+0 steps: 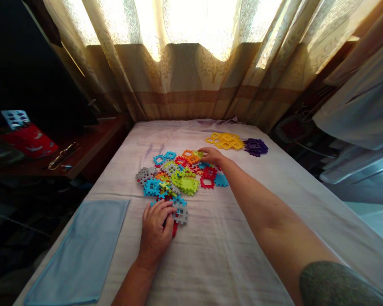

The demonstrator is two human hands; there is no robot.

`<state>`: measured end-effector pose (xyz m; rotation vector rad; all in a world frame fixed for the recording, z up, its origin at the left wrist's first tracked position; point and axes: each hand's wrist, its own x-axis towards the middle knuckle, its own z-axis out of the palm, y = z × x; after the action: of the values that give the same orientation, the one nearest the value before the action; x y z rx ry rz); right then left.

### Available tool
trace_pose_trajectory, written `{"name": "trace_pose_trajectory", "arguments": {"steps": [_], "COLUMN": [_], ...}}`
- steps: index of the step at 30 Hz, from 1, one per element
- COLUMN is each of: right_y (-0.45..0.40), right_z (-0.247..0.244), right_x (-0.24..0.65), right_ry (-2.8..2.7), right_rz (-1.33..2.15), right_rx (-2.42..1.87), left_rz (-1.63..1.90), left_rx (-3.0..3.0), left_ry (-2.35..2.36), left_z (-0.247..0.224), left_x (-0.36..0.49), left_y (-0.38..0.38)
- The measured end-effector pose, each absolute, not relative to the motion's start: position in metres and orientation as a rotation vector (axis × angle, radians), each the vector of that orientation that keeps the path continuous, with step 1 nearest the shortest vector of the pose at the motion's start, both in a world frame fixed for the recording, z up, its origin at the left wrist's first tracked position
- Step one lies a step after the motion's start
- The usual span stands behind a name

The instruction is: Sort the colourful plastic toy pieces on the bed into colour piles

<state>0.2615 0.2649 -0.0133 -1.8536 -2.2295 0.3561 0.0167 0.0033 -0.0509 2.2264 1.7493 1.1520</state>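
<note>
A mixed pile of flat, notched plastic building tiles lies on the sheet, in lime green, red, blue, orange and grey. At the pile's far right side my right hand (212,156) has its fingers closed at the edge of a lime-green tile (198,154). Lime-green tiles (189,184) lie in the middle of the pile, with red tiles (207,182) to their right. My left hand (158,225) rests at the near end, fingers stretched over a few tiles. A grey window tile (180,214) shows beside its fingertips; what is under the palm is hidden.
Yellow tiles (226,140) and dark purple tiles (255,146) sit in separate heaps at the far right. A folded light blue cloth (79,250) lies at the left edge. A wooden stand (92,144) is on the left; curtains (191,80) hang behind.
</note>
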Motion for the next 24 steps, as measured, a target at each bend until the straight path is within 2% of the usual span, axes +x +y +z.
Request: {"name": "trace_pose_trajectory", "arguments": {"steps": [10, 17, 24], "right_y": [0.219, 0.157, 0.115], "right_z": [-0.001, -0.014, -0.029], "right_x": [0.33, 0.413, 0.44], "right_ry": [-2.013, -1.774, -1.68], "right_rz": [0.177, 0.395, 0.459], "right_rx": [-1.974, -1.962, -1.962], "left_rz": [1.131, 1.154, 1.132], "left_rx": [2.212, 2.223, 2.261], "left_ry": [1.744, 1.734, 1.737], "left_z": [-0.047, -0.047, -0.046], "left_x": [0.017, 0.018, 0.016], "left_y": [0.004, 0.007, 0.008]}}
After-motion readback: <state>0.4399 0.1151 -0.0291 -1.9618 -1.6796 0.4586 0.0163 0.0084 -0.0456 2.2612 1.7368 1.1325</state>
